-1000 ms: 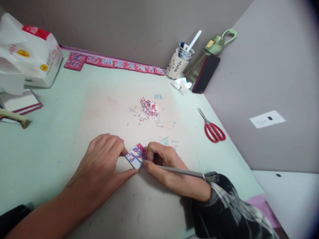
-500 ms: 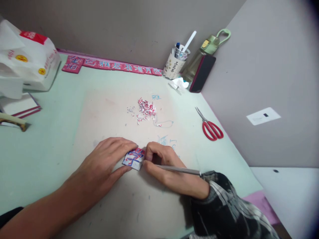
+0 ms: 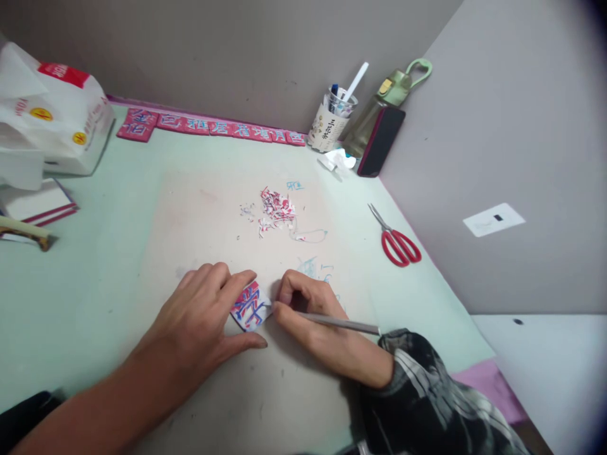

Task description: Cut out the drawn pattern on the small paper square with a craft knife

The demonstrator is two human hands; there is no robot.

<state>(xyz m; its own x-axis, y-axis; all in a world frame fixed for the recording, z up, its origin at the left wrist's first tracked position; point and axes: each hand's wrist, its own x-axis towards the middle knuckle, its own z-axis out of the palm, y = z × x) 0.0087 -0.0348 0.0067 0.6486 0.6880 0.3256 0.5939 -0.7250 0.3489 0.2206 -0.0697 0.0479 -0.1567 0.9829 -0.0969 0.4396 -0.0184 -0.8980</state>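
A small carving block (image 3: pixel 253 314) lies on the brown board (image 3: pixel 190 196), its white face marked with blue character lines and cut through to red in places. My left hand (image 3: pixel 202 316) closes around it from the left, index finger along its upper edge and thumb stretched out by its lower corner. In a pen grip, my right hand (image 3: pixel 315 316) holds a slim silver carving knife (image 3: pixel 339 323). The tip of this knife meets the block's right edge, partly hidden by the fingers.
Red and white shavings (image 3: pixel 277 210) lie beyond my hands. Red-handled scissors (image 3: pixel 398 245) rest at the right. Along the back stand a tissue pack (image 3: pixel 66 126), red character tiles (image 3: pixel 220 128), a pen cup (image 3: pixel 329 126), a bottle (image 3: pixel 365 126) and a phone (image 3: pixel 382 140).
The carving block has turned on the board under my left hand, so its characters slant the other way. My left thumb has stretched out to the right. The knife stays in my right hand.
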